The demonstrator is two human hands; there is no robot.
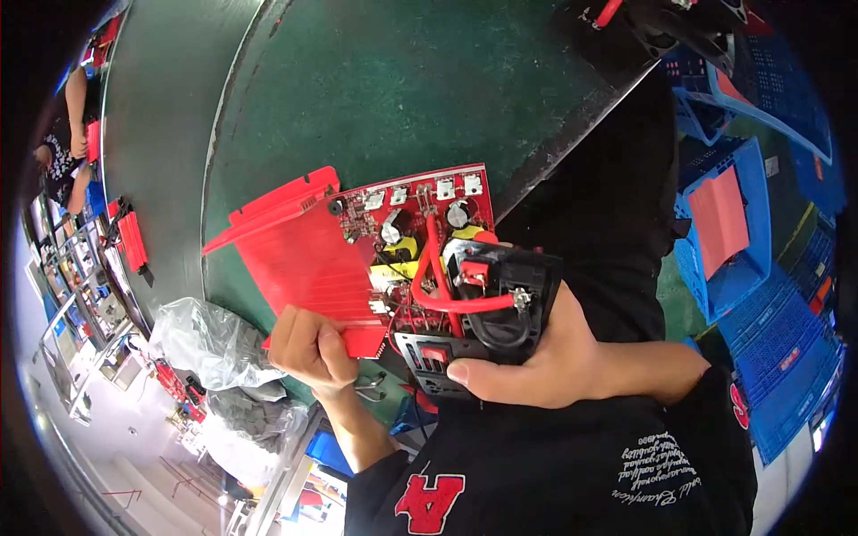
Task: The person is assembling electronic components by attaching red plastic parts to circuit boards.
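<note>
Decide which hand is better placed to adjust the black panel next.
Probably the right hand: it grips the black panel directly, while the left hand holds the near edge of the red casing.

We seem to be in an electronics workshop: we see a worn green workbench (429,98), a red circuit board (420,204), blue crates (770,348) and a co-worker's arm (78,103) at left

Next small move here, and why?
Probably align the rectangular red circuit board with the ridged red metal shell: the left hand grips the shell, the right hand holds the rectangular black end panel, and the board's edge visibly overlaps the shell.
</note>
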